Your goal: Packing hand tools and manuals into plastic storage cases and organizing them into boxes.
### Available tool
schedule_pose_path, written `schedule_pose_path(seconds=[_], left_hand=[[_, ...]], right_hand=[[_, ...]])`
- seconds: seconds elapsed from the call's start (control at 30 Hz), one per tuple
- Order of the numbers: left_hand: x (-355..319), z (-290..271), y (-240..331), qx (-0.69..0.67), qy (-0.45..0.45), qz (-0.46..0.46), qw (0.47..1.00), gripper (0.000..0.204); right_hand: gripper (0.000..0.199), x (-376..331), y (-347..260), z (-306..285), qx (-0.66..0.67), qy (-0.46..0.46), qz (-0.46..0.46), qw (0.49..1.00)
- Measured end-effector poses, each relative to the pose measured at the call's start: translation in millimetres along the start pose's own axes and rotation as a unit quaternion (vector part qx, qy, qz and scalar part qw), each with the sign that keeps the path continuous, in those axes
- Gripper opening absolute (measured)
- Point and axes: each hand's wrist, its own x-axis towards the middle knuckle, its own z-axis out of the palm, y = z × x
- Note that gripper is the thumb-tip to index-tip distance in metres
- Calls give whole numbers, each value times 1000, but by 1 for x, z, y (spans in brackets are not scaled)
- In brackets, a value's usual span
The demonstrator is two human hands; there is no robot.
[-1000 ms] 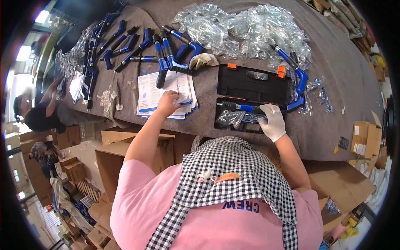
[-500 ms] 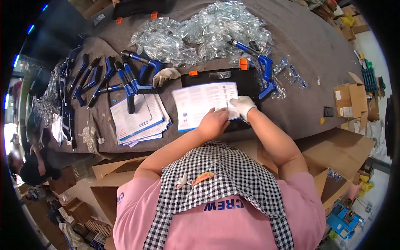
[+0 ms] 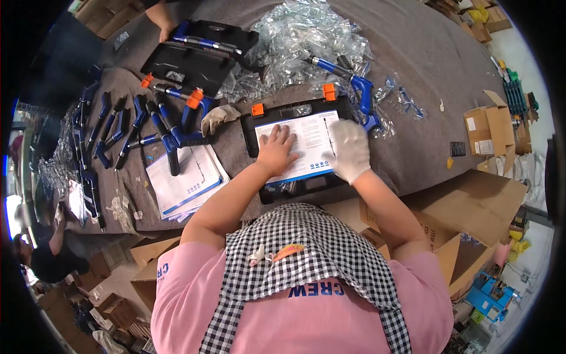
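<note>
On the left, a black handle among the blue-and-black tools [image 3: 173,160] overlaps the stack of sheets [image 3: 183,183], perhaps weighing it down. A loose glove [image 3: 219,119] lies just left of the black case [image 3: 250,138], so room there is tight. My bare left grip [image 3: 277,152] rests palm down, digits spread, on the printed sheet [image 3: 306,138], likely keeping it flat. The sheet covers the middle of the unfolded case, whose near rim shows below it. My gloved right grip [image 3: 350,150] lies at the sheet's right edge; whether it pinches, I cannot tell. Just beyond, a blue tool [image 3: 362,94] crowds the far right; nearer, the worktop [image 3: 424,159] leaves wider room rightward.
</note>
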Motion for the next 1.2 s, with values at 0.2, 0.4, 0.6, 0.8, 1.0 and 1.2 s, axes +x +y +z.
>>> schedule_pose_path(seconds=[0.2,0.4,0.6,0.8,1.0,1.2], left_hand=[[42,-24,-28,-81,182,-22,980,33],[101,-51,-80,0,-70,-144,987,55],[63,-108,-44,49,-96,-64,992,58],[-35,-115,4,-301,142,-106,937,66],[-116,-46,51,-281,44,-127,950,48],[-135,-20,26,-292,-22,75,953,63]], right_hand=[[20,-37,11,64,31,-14,-262,965],[15,-38,9,78,44,28,-275,960],[15,-52,16,105,76,67,-241,965],[36,-58,12,111,106,-90,-125,982],[44,-71,17,112,335,-120,41,934],[43,-154,73,61,129,25,-6,991]])
